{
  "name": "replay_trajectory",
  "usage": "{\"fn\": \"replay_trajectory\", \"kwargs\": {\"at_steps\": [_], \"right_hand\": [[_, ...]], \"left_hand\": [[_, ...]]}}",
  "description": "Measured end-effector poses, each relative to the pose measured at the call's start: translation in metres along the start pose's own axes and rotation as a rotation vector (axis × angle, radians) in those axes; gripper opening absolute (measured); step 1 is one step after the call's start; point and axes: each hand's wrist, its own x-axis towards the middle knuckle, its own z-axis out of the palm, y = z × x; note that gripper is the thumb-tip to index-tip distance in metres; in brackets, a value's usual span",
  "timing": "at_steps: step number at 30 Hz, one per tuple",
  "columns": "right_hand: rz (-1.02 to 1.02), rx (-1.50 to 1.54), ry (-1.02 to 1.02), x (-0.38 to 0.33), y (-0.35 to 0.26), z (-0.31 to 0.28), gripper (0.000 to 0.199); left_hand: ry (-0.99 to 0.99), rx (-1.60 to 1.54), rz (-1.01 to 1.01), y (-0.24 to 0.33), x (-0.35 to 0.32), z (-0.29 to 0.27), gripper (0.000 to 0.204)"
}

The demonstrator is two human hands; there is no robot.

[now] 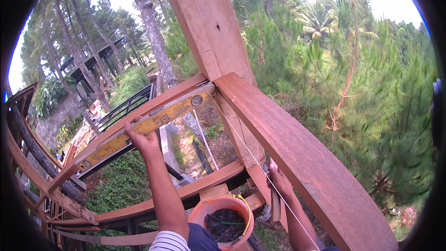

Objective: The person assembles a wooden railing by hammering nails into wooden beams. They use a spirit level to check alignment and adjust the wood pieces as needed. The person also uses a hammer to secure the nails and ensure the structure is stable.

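My left hand point(143, 138) grips a long yellow spirit level point(153, 122) by its middle. The level lies along a reddish wooden rail point(174, 94), and its far end reaches the upright wooden post point(218, 32). Below the wide wooden beam point(297, 139) on the right, my right hand point(280, 181) is closed around a short brown wooden piece point(276, 207) shaped like a handle. Its upper part is mostly hidden by the fingers, so its kind cannot be made out. A thin white string point(251, 146) runs from near the post down past my right forearm.
An orange bucket point(195, 214) with a yellow handle and dark contents stands close to me. Behind it crosses a lower wooden rail point(162, 204). More curved wooden framing point(28, 158) is at left. Sloping ground with plants point(116, 195) lies below, and trees point(381, 88) surround the structure.
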Motion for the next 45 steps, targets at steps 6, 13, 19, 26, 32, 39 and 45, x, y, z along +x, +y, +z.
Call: {"fn": "replay_trajectory", "kwargs": {"at_steps": [6,13,19,26,32,39,45], "right_hand": [[0.008,0.008,0.037,-0.002,-0.003,0.001,0.06],[0.001,-0.039,0.039,-0.004,-0.004,0.001,0.061],[-0.013,-0.062,0.041,-0.006,-0.004,0.0,0.062],[-0.011,0.037,0.029,-0.001,0.003,0.002,0.061],[0.042,-0.026,0.034,0.002,0.005,-0.001,0.061],[0.006,0.022,0.007,0.001,0.005,-0.002,0.057],[0.027,0.267,-0.005,0.001,0.004,0.002,0.044]], "left_hand": [[0.003,-0.007,-0.006,0.001,-0.001,0.001,0.032],[-0.009,0.001,0.03,-0.001,0.002,-0.003,0.031],[-0.012,-0.002,0.023,-0.001,0.001,-0.002,0.031],[-0.013,-0.016,0.005,0.0,0.001,-0.002,0.03],[-0.022,-0.019,-0.001,0.0,0.002,-0.003,0.031],[0.011,-0.011,0.005,-0.001,-0.001,0.001,0.033],[0.013,-0.022,-0.014,-0.001,-0.002,0.001,0.035]]}}
